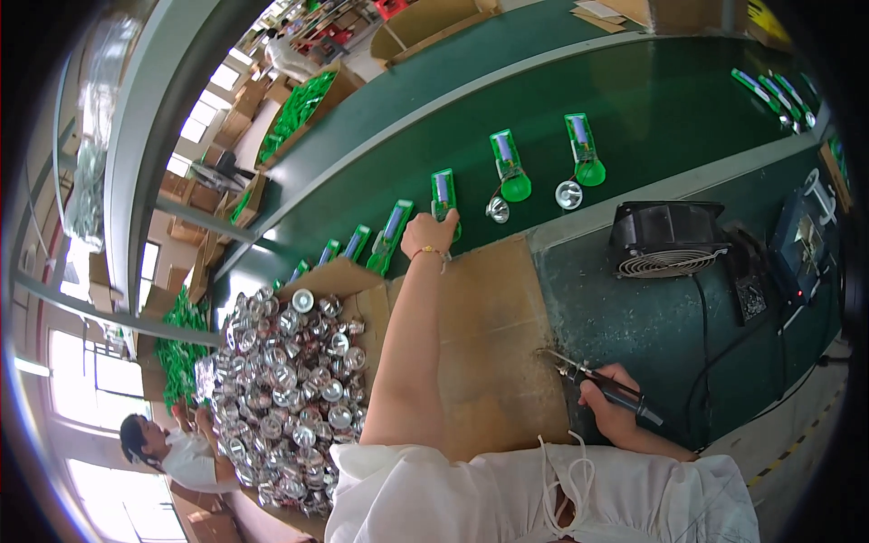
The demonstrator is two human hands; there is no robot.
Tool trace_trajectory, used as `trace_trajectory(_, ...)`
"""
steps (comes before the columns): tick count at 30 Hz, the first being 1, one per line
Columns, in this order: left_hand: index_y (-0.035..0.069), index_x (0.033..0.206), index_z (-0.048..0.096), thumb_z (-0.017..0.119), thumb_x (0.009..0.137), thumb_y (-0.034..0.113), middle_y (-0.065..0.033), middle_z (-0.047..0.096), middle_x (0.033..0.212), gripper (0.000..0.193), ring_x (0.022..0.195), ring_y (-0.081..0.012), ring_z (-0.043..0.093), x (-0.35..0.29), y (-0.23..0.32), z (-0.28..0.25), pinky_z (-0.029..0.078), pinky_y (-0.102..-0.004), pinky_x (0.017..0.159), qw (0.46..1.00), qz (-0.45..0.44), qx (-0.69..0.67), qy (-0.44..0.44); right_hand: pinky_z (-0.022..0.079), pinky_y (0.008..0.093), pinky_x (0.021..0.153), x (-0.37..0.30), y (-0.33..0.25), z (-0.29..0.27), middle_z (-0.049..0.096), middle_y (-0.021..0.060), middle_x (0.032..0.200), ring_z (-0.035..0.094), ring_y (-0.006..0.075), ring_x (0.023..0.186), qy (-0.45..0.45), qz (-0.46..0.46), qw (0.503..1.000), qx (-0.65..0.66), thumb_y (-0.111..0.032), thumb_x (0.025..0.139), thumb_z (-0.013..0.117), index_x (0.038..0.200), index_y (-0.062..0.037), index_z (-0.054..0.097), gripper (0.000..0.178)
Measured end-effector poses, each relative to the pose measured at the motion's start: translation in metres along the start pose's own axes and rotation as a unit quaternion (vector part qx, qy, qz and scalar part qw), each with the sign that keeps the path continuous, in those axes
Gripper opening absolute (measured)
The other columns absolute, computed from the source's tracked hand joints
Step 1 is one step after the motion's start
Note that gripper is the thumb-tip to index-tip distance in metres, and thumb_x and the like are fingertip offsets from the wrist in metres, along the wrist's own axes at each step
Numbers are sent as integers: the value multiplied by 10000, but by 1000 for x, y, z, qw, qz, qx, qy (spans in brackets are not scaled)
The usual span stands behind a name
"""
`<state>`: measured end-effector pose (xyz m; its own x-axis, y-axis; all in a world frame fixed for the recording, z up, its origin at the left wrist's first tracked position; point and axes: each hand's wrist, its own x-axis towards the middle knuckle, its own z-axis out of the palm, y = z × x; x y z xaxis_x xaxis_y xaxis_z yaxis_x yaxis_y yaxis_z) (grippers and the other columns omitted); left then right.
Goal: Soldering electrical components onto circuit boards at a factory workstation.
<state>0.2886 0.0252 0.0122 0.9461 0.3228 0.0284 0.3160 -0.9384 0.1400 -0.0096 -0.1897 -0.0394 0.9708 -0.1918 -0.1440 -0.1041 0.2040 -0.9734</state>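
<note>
My left hand [430, 235] reaches forward onto the green belt. Its fingers close on the lower end of a green flashlight housing [443, 188] with a bluish cylindrical cell in it. The hand hides that housing's lower part. Low on the right, my right hand [614, 407] is wrapped round the dark handle of a soldering iron [625, 395], whose metal tip points left over the brown board [489, 335]. To the right of my left hand lie two more housings, one with a silvery reflector [497, 210] and one with a second reflector [569, 195], both joined by wires.
A carton of silvery reflectors [290, 398] stands left of my forearm. A black fan [670, 237] and a soldering station [801, 240] with cables occupy the right bench. More green housings [391, 237] line the belt. Another person [186, 452] works at far left.
</note>
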Motion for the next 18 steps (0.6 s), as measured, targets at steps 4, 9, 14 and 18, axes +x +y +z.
trace_trajectory(4, 52, 882, 644, 509, 757, 537, -120, 606, 930, 519, 871, -309, 571, 22, -5, 2, 453, -404, 734, 980, 119, -33, 157, 455, 239, 520, 4, -1, -4, 557, 71, 686, 549, 101, 574, -36, 3, 999, 0, -43, 776, 592, 828, -3, 473, 136)
trace_trajectory(9, 24, 755, 474, 347, 913, 290, -181, 541, 728, 335, 671, -380, 510, 13, -36, -5, 368, -461, 555, 926, 111, -200, 301, 451, 232, 521, 5, 2, -7, 524, 79, 741, 535, 101, 584, -28, -17, 999, 23, -37, 793, 567, 870, 9, 458, 142)
trace_trajectory(14, 24, 760, 501, 346, 920, 286, -218, 527, 594, 344, 546, -425, 504, -37, -96, 20, 351, -479, 460, 931, 173, -182, 267, 442, 226, 517, 7, 0, -5, 505, 75, 748, 516, 88, 574, -18, -24, 999, 40, -26, 806, 535, 895, 18, 448, 131)
trace_trajectory(18, 75, 744, 543, 373, 906, 318, -185, 572, 616, 338, 542, -384, 555, -81, -134, 24, 416, -470, 464, 956, 211, -24, 204, 438, 226, 512, 3, 0, -7, 518, 69, 730, 514, 86, 566, -17, -33, 999, 18, -25, 804, 532, 894, 12, 453, 125)
